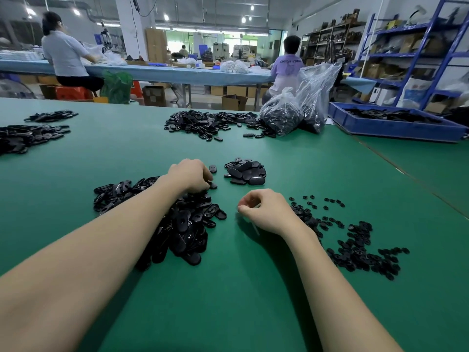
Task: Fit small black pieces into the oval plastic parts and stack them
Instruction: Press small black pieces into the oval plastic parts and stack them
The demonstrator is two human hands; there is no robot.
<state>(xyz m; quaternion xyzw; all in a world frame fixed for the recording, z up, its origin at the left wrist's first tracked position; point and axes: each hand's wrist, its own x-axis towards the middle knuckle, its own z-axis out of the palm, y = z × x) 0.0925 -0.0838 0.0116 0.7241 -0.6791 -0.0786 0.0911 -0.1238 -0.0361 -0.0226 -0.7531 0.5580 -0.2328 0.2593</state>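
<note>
- At the far left of the green worktop we see two heaps of black parts.
- Nearer us lies the big pile of oval parts; our left hand rests on its far edge, fingers curled down onto a part there, though we cannot tell whether it grips one.
- Just beyond sits a small stack of finished ovals.
- Our right hand hovers beside the pile, fingertips pinched together; whatever it holds is too small to make out.
- To its right spread the small black pieces.
- Farther back are clear bags of parts and a blue tray.
- A seated person's purple shirt bears writing, too blurred to read.
</note>
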